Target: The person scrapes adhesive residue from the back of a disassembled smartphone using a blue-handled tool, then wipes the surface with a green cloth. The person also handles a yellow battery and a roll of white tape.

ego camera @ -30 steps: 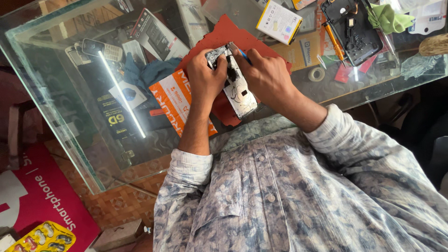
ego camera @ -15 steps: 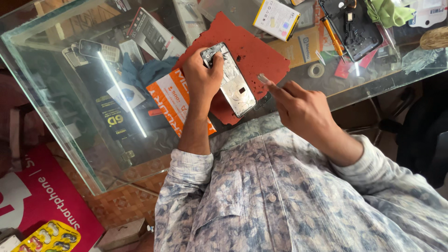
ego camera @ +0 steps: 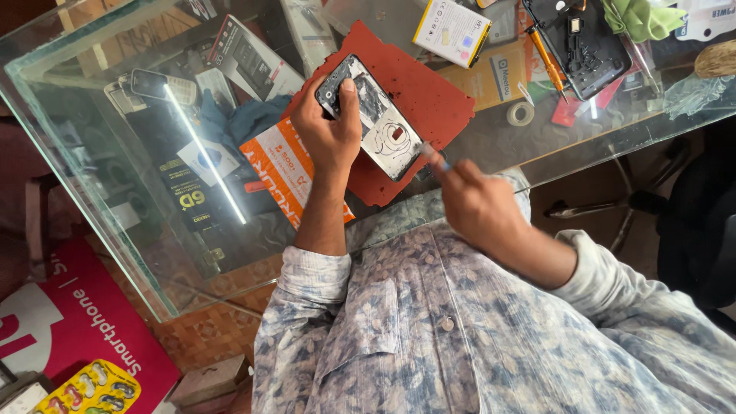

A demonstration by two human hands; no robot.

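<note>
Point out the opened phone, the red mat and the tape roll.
opened phone point(ego camera: 379, 123), head view, on its exposed back.
red mat point(ego camera: 429, 96), head view, bare part right of the phone.
tape roll point(ego camera: 521, 113), head view, on its ring.

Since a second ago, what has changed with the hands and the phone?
The right hand let go of the phone and drew back toward the body, pinching a small tool. The left hand kept its grip and tilted the phone over the red mat. The clutter on the glass table stayed put.
</note>
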